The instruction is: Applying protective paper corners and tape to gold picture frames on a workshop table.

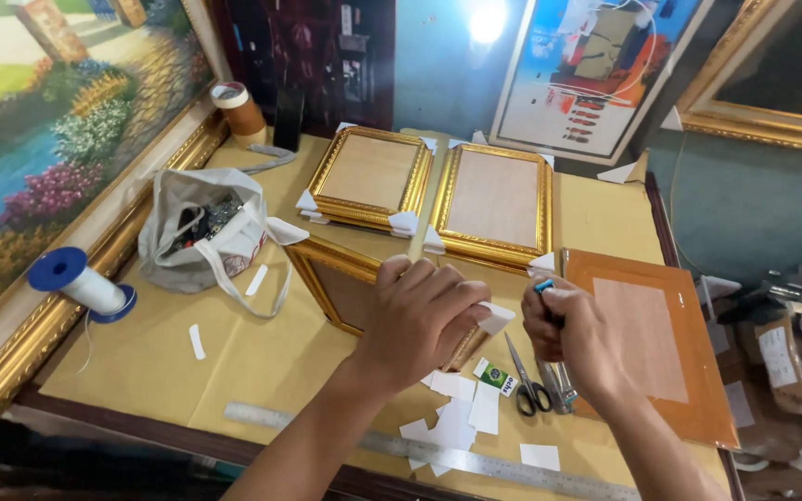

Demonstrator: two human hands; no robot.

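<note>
A worktable (262, 366) covered in tan paper fills the near scene. A large garden painting in a gilt frame (58, 130) leans along the left. Far off, a blue wall (438, 65) catches a bright light glare (486, 20), with an abstract painting (596, 70) propped right of it.

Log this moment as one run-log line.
left hand: pressing gold frame with white corner piece | right hand: gripping small blue-tipped tool | nearby: scissors, paper pieces, ruler

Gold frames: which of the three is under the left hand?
The nearest gold frame, under the left hand; the other two frames lie untouched farther back, side by side.
</note>
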